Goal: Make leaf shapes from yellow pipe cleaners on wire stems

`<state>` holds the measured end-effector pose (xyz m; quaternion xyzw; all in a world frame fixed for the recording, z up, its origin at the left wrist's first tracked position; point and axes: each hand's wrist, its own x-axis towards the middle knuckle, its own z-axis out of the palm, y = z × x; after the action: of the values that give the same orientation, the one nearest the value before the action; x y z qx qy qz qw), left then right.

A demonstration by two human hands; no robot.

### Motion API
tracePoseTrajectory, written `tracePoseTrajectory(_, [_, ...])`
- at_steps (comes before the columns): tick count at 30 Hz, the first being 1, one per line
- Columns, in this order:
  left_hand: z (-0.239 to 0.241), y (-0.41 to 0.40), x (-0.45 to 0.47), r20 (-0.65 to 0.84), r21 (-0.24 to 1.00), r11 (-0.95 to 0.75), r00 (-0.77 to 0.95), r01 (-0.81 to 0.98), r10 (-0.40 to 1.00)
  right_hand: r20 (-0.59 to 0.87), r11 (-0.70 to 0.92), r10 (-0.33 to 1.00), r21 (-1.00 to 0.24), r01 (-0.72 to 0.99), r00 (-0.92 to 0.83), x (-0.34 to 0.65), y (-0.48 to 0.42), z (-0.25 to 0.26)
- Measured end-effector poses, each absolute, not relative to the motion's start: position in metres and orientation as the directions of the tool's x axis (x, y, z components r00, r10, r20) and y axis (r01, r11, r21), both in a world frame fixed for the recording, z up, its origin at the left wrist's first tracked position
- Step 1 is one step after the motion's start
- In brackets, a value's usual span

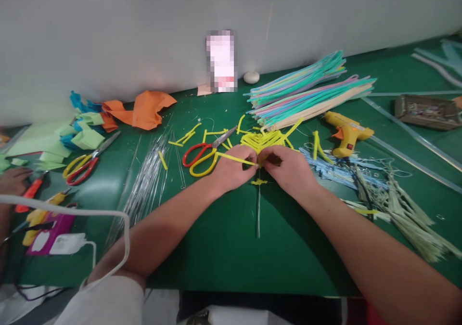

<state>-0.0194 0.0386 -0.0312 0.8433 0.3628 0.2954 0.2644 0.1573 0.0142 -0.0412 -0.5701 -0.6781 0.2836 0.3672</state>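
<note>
A yellow pipe-cleaner piece (265, 139), bent in rows like a leaf, lies at the middle of the table. Its wire stem (258, 214) points down toward me, with a small yellow twist (259, 182) partway along it. My left hand (236, 168) pinches the lower tip of the piece, and a loose yellow pipe-cleaner end (236, 159) crosses over its fingers. From the other side, my right hand (290, 168) is closed on the same tip, its fingertips close to the left ones. What exactly lies between the fingertips is partly hidden. Red-and-yellow-handled scissors (207, 154) rest beside my left hand.
Cut yellow bits (184, 137) and thin wires (146, 180) lie to the left. Pipe-cleaner bundles (306, 94) and a yellow glue gun (347, 133) sit behind on the right. A white cable (90, 213) crosses my left arm. Another person's hand (16, 180) is at far left.
</note>
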Motion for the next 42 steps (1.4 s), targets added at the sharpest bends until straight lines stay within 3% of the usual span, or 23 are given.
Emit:
tracePoseTrajectory(7, [-0.0268,0.0387,-0.0139,0.261,0.674,-0.557,0.549,0.485,0.794,0.148,0.170,0.985,-0.811,0.560,-0.085,0.1570,0.0152,-0.0424])
tracePoseTrajectory(18, [-0.0284,0.0383,-0.0154,0.155,0.801,-0.384,0.459,0.460,0.875,0.085,0.099,0.995,-0.834,0.543,-0.050,0.1581,0.0117,-0.0348])
tracePoseTrajectory(35, [-0.0320,0.0386,-0.0175,0.235,0.776,-0.466,0.491,0.425,0.839,0.129,0.154,0.988,-0.743,0.651,-0.087,0.1592,0.0132,-0.0361])
tracePoseTrajectory(42, [-0.0337,0.0409,-0.0213,0.319,0.776,-0.522,0.494,0.354,0.809,0.202,0.187,0.978,-0.781,0.596,-0.041,0.1633,0.0114,-0.0368])
